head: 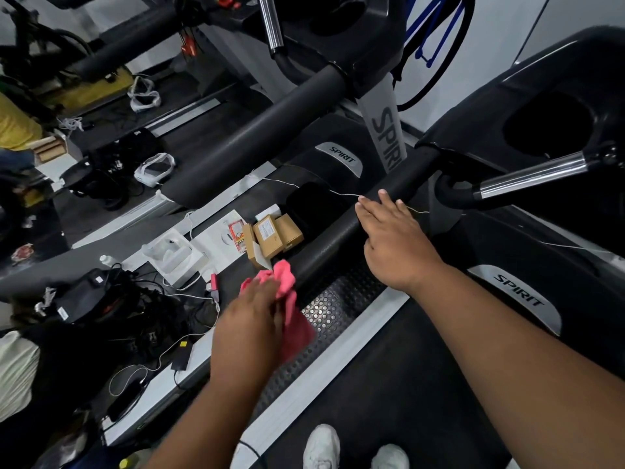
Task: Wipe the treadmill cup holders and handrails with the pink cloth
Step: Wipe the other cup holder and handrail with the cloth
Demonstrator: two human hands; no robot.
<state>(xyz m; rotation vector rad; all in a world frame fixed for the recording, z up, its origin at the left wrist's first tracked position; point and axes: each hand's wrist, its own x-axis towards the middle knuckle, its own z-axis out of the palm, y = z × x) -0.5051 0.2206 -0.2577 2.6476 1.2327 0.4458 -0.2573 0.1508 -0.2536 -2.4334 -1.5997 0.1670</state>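
The treadmill was viewed from above, with its black padded handrail crossing the centre and a cup holder recessed in the console at upper right. The right hand was laid flat on the handrail, fingers straight and nothing grasped. The pink cloth was bunched in the curled left hand, just beside the handrail's nearer end. Cardboard boxes were seen beyond.

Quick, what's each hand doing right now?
Left hand: grips the pink cloth.
Right hand: open, resting flat on the handrail.
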